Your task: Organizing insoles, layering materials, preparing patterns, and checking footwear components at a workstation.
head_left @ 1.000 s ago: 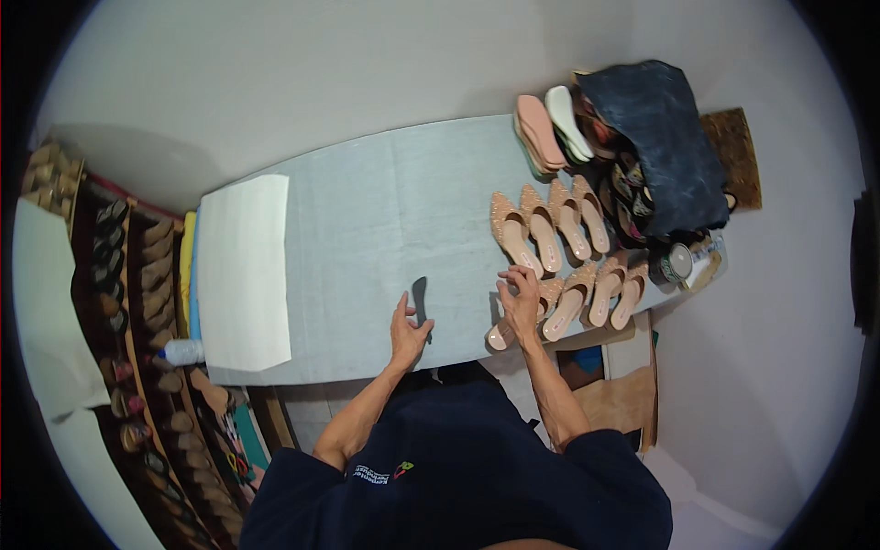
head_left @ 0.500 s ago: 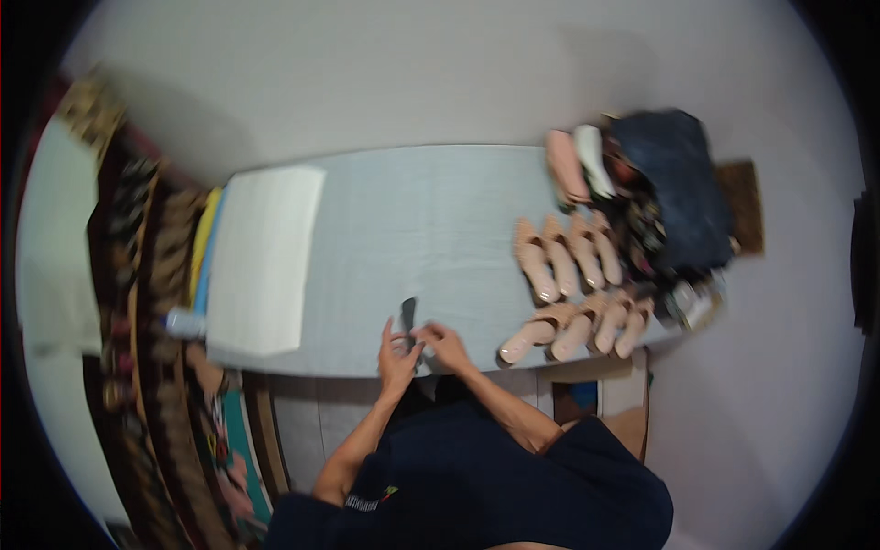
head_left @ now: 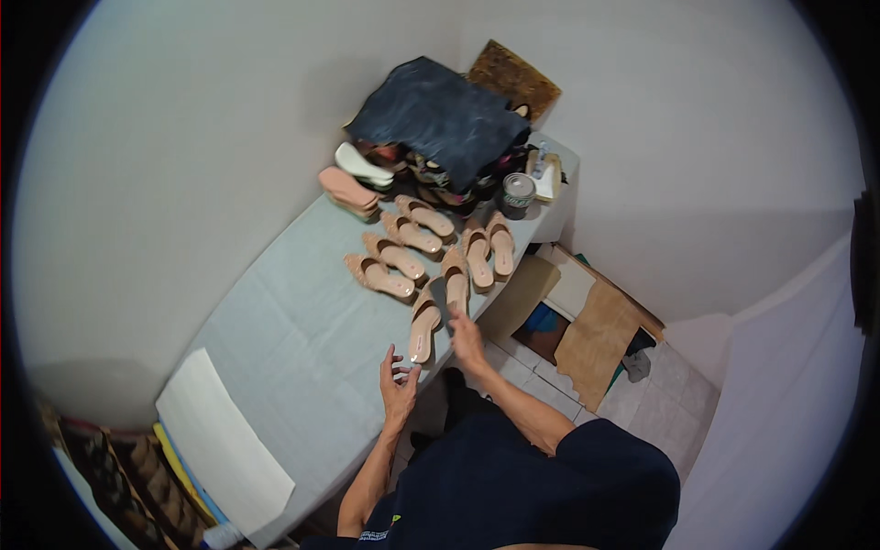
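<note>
Plain pale walls (head_left: 211,137) meet behind a long table (head_left: 284,321) topped in grey-blue cloth, running diagonally from where I stand. Eight beige mules with studded uppers sit in two rows toward its far end. Person in a dark shirt (head_left: 541,486) leans in, both hands at the front row.

Right hand (head_left: 467,339): slightly blurred, fingers curled closed around the lower end of a flat dark tool (head_left: 439,295). Tool points away from the body, lying between the nearest mule (head_left: 423,328) and the next mule (head_left: 455,282); contact with either, can't tell.

Left hand (head_left: 398,390): fingers loosely spread, thumb apart, nothing gripped; right beside the nearest mule's heel end, touch unclear.

Behind the rows: stacked pink soles (head_left: 347,189), white soles (head_left: 363,166), then a heap of footwear under a dark blue sheet (head_left: 431,115). Brown board (head_left: 516,81) leans behind that. Can (head_left: 519,194) stands beside the heap, near a shallow tray (head_left: 548,176). White sheet (head_left: 225,445) lies at the table's near left end. Open box (head_left: 550,330) on the tiled floor, right side.
</note>
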{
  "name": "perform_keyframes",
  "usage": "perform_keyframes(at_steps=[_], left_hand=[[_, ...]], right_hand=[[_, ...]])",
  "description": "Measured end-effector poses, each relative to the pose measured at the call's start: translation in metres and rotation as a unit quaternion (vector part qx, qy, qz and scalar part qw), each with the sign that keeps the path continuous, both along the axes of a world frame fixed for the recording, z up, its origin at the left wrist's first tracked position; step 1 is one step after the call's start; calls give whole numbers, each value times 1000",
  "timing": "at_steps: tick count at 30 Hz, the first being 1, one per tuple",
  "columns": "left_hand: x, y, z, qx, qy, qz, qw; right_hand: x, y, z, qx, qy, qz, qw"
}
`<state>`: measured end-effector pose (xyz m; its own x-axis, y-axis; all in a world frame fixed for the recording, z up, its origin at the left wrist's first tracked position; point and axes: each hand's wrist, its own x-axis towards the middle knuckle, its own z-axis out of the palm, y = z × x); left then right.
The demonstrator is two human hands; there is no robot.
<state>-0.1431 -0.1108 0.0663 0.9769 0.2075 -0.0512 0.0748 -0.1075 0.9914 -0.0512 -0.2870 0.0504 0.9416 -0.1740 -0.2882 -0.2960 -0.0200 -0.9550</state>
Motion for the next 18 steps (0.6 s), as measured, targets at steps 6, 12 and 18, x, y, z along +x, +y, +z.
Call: perform_keyframes(at_steps=[6, 12, 18], left_hand=[[41, -40, 3, -11, 11, 16, 1000], [134, -116, -8, -23, 14, 43, 999], [200, -170, -31, 22, -26, 73, 997]], right_hand=[[105, -164, 15, 6, -204, -242, 949], [233, -369, -22, -6, -186, -345, 920], [383, -467, -42, -88, -142, -327, 930]])
